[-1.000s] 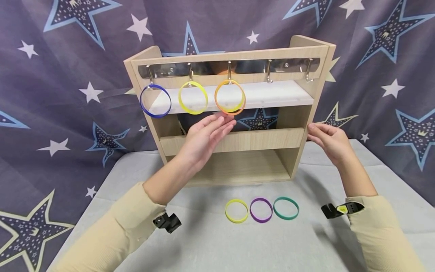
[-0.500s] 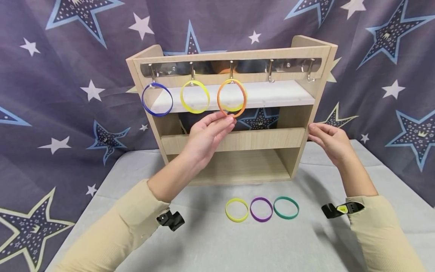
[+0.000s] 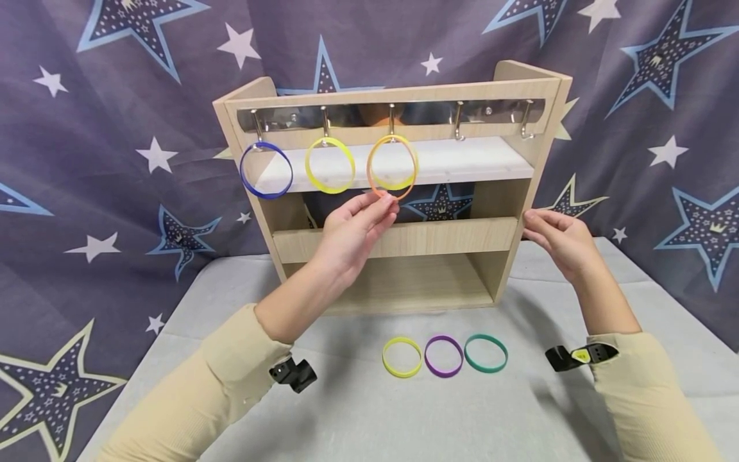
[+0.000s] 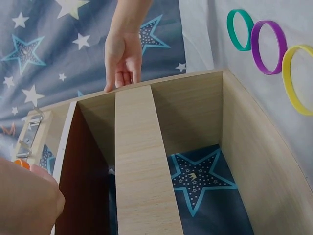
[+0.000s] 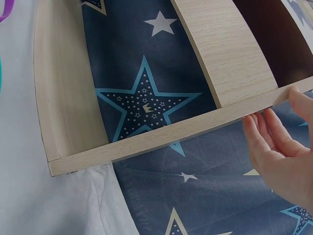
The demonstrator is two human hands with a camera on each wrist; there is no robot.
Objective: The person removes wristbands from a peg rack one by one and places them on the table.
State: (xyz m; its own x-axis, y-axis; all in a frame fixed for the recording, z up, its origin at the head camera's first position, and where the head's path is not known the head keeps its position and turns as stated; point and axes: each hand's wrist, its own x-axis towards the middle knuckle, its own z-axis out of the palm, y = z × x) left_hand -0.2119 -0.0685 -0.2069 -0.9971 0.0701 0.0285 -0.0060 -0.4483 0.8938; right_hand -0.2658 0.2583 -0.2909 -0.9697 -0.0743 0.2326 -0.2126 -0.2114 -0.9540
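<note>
My left hand (image 3: 352, 237) pinches the bottom of an orange wristband (image 3: 369, 176) between thumb and fingers. The band's top meets the tip of the middle hook (image 3: 392, 120), and it appears to hang there. A yellow band (image 3: 395, 183) shows just behind it. My right hand (image 3: 560, 242) rests against the right side panel of the wooden shelf (image 3: 398, 237). In the right wrist view its thumb (image 5: 299, 104) lies on the panel's front edge, with the fingers along the outer face. In the left wrist view the orange wristband (image 4: 22, 163) is mostly hidden by the left hand.
A blue band (image 3: 247, 182) and another yellow band (image 3: 329, 189) hang on the two left hooks. The two right hooks (image 3: 459, 122) hold no band. On the grey cloth lie yellow (image 3: 385, 364), purple (image 3: 443, 375) and green (image 3: 486, 370) bands. A starry curtain (image 3: 115, 212) stands behind.
My left hand's fingers have closed on the bottom of the orange wristband, where they were loose beneath it. The band has shifted only slightly. The right hand has stayed put.
</note>
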